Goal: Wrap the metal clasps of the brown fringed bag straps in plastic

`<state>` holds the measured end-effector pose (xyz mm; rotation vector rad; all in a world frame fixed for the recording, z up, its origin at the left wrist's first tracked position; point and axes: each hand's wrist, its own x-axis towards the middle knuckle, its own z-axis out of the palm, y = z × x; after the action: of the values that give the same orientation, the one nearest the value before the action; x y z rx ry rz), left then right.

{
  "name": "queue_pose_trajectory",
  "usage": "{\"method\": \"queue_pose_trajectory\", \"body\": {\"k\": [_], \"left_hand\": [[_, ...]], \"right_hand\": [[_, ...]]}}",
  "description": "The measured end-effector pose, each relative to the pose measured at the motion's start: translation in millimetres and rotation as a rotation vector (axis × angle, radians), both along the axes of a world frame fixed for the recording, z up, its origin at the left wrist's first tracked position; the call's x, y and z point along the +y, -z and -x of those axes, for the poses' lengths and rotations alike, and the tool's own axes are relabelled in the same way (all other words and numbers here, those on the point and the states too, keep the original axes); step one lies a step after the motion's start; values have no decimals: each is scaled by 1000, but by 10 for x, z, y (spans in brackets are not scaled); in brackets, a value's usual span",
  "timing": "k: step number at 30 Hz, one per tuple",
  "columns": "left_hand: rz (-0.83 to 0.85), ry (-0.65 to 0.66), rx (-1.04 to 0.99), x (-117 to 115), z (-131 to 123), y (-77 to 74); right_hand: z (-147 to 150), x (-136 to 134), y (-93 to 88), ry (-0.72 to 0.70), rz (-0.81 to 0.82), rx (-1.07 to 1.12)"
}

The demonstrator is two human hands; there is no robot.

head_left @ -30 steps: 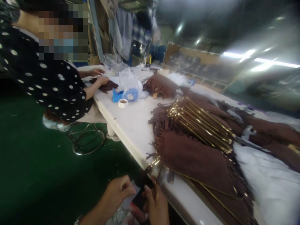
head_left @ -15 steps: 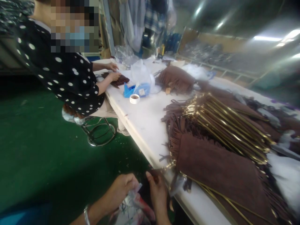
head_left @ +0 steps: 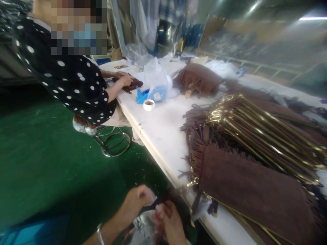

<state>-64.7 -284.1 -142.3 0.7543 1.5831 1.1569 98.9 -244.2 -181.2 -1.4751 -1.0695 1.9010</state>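
left hand (head_left: 136,200) closed on clear plastic wrap (head_left: 143,228) | right hand (head_left: 170,221) apparently pinching same wrap, blurred | wrap held low near, left of table edge (head_left: 153,149) | brown fringed bag (head_left: 250,190) just right, nearer right hand

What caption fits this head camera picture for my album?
Two hands, left hand and right hand, fiddle with a clear plastic bag beside brown fringed bags.

A clear, crinkled plastic bag (head_left: 143,228), blurred, is pinched between both hands below the bench edge, just beside a brown fringed bag's (head_left: 250,190) gold clasp (head_left: 193,182).
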Motion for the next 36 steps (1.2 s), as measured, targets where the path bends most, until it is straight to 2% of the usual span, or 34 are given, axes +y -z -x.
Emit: {"method": "queue_pose_trajectory", "body": {"k": [3, 6, 10, 14, 18, 24, 28, 32, 36], "left_hand": [[-43, -30, -74, 33, -79, 6], [-46, -32, -124, 42, -144, -28], [-83, -57, -44, 51, -179, -94], [-95, -78, -39, 24, -191, -75], [-52, -17, -154, -65, -179, -53], [38, 104, -289, -119, -126, -230], [69, 59, -56, -85, -78, -285], [78, 39, 143, -79, 10, -208], [81, 42, 239, -105, 84, -132]], "right_hand": [[82, -93, 1, -62, -2, 146], [132, -61, -32, -121, 12, 277], [142, -37, 26, -154, 98, 400], [153, -129, 126, -173, 178, 373], [109, -136, 127, -179, 181, 314], [92, -62, 57, -194, 105, 224], [48, -101, 69, -146, 69, 118], [-152, -24, 97, -10, 11, -27], [-242, 152, 18, 109, -124, -247]]}}
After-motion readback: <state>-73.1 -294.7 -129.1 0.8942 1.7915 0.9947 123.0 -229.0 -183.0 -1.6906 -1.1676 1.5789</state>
